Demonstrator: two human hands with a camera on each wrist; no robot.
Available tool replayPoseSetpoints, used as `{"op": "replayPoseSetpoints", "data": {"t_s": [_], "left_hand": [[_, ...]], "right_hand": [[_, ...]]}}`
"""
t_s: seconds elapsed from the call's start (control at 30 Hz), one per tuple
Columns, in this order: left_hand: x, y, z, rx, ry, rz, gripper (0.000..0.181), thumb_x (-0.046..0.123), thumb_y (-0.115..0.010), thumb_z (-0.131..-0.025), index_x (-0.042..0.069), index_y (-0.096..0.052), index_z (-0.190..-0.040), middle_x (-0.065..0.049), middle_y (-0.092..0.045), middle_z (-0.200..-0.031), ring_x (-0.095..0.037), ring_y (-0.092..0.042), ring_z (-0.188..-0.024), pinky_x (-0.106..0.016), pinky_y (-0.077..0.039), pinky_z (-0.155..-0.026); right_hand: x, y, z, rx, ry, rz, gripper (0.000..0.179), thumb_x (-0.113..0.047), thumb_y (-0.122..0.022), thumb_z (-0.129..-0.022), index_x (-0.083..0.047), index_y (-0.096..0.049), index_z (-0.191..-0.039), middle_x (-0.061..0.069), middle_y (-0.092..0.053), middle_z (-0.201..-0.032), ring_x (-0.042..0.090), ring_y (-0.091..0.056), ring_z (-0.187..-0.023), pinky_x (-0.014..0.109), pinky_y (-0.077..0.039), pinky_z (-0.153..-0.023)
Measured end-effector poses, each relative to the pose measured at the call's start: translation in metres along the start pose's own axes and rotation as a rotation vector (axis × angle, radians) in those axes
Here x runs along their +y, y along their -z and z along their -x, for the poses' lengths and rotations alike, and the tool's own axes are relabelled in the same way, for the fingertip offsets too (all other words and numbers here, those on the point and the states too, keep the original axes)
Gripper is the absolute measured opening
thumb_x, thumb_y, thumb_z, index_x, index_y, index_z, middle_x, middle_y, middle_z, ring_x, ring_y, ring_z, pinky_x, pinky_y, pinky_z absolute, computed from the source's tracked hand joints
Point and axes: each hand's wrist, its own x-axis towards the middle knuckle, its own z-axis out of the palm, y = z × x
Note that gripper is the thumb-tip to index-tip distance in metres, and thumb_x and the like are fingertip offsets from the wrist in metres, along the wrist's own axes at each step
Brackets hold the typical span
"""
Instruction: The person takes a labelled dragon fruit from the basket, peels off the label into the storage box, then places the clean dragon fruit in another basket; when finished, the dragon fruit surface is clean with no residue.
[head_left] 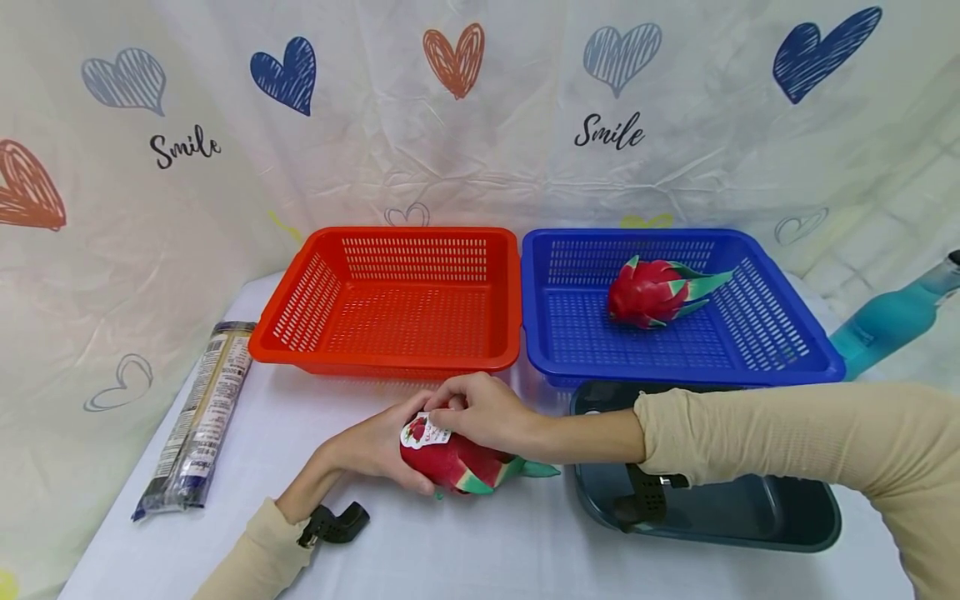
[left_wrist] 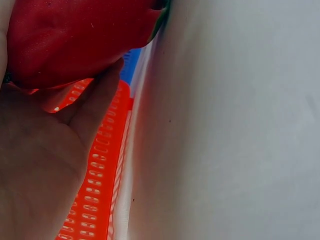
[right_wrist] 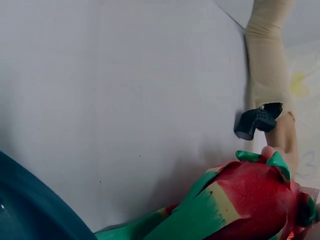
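A red dragon fruit [head_left: 468, 467] with green-tipped scales is held just above or on the white table in front of the baskets. My left hand [head_left: 384, 442] grips its left end, thumb low on the near side; in the left wrist view the palm curves beneath the red skin [left_wrist: 70, 40]. Over the top reaches my right hand [head_left: 487, 414], pinching the edge of a white sticker [head_left: 426, 432] printed with fruit. The fruit's green leaves [right_wrist: 195, 215] point right, toward the dark tray.
Behind stand a red basket [head_left: 420, 362] and a blue basket [head_left: 675, 372], the blue one holding another dragon fruit [head_left: 648, 293]. A dark tray [head_left: 720, 517] lies under my right forearm. To the left is a long clear package [head_left: 202, 417]; a blue bottle [head_left: 892, 321] stands far right.
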Motion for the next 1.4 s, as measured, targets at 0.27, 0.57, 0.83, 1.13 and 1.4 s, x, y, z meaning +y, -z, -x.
{"op": "replayPoseSetpoints", "data": {"t_s": [0.27, 0.57, 0.83, 1.13, 1.4], "left_hand": [[0.0021, -0.0006, 0.0, -0.013, 0.021, 0.012, 0.081, 0.021, -0.086, -0.071, 0.025, -0.036, -0.135, 0.0, -0.053, -0.127, -0.017, -0.055, -0.116, -0.034, -0.057, -0.088], [0.0008, 0.0001, -0.0001, -0.016, -0.028, -0.006, 0.082, 0.021, -0.086, -0.072, 0.019, -0.036, -0.136, -0.005, -0.052, -0.128, -0.015, -0.054, -0.114, -0.031, -0.056, -0.089], [0.0023, 0.0004, -0.0006, -0.015, -0.028, -0.037, 0.082, 0.023, -0.086, -0.072, 0.019, -0.035, -0.136, -0.004, -0.052, -0.127, -0.015, -0.054, -0.114, -0.03, -0.056, -0.088], [0.0036, -0.0009, -0.0003, -0.02, -0.024, -0.071, 0.083, 0.02, -0.087, -0.071, 0.023, -0.035, -0.135, -0.001, -0.053, -0.126, -0.014, -0.055, -0.114, -0.029, -0.055, -0.089], [0.0045, 0.0001, -0.0004, -0.026, -0.032, -0.07, 0.081, 0.021, -0.087, -0.071, 0.022, -0.035, -0.134, -0.001, -0.052, -0.125, -0.014, -0.055, -0.112, -0.028, -0.055, -0.089]], "right_hand": [[-0.001, -0.0019, -0.0016, 0.015, 0.005, 0.004, 0.012, -0.022, -0.07, -0.085, -0.016, -0.075, -0.095, 0.0, -0.063, -0.082, 0.013, -0.057, -0.078, 0.022, -0.053, -0.061], [-0.0012, -0.0039, -0.0034, 0.033, 0.018, 0.036, 0.011, -0.022, -0.067, -0.087, -0.016, -0.074, -0.091, -0.002, -0.06, -0.076, 0.011, -0.055, -0.075, 0.021, -0.048, -0.059], [-0.0011, -0.0048, -0.0024, 0.049, 0.025, 0.042, 0.01, -0.023, -0.066, -0.087, -0.017, -0.074, -0.09, -0.003, -0.059, -0.073, 0.011, -0.055, -0.075, 0.022, -0.047, -0.058], [-0.0019, -0.0074, -0.0035, 0.051, 0.018, 0.08, 0.008, -0.024, -0.066, -0.085, -0.02, -0.073, -0.085, -0.006, -0.056, -0.066, 0.01, -0.054, -0.072, 0.022, -0.047, -0.056], [-0.0037, -0.0083, -0.0031, 0.056, 0.01, 0.09, 0.011, -0.025, -0.065, -0.088, -0.018, -0.072, -0.084, -0.006, -0.055, -0.065, 0.009, -0.053, -0.068, 0.021, -0.044, -0.055]]}}
